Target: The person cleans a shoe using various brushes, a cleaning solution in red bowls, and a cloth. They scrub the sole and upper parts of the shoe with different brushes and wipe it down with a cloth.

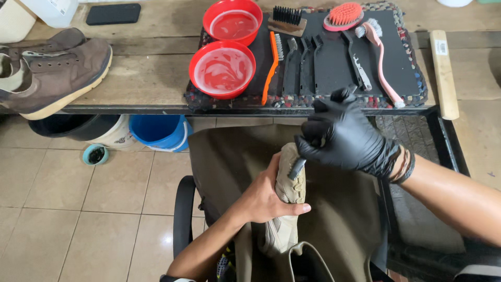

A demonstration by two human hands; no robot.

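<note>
My left hand [269,196], bare, grips a beige shoe [290,183] from the side, holding it toe-up over an olive apron [334,209] on my lap. My right hand [342,138] wears a black glove and is closed on a small dark brush [298,167] whose head presses against the upper part of the shoe. The lower end of the shoe [279,235] shows below my left hand.
A wooden bench ahead carries a black mat [402,68] with several brushes, among them an orange-handled brush [270,70] and a pink one [383,62], plus two red bowls [222,70] of soapy water. Brown shoes [57,68] sit left. A blue bucket [159,130] stands underneath.
</note>
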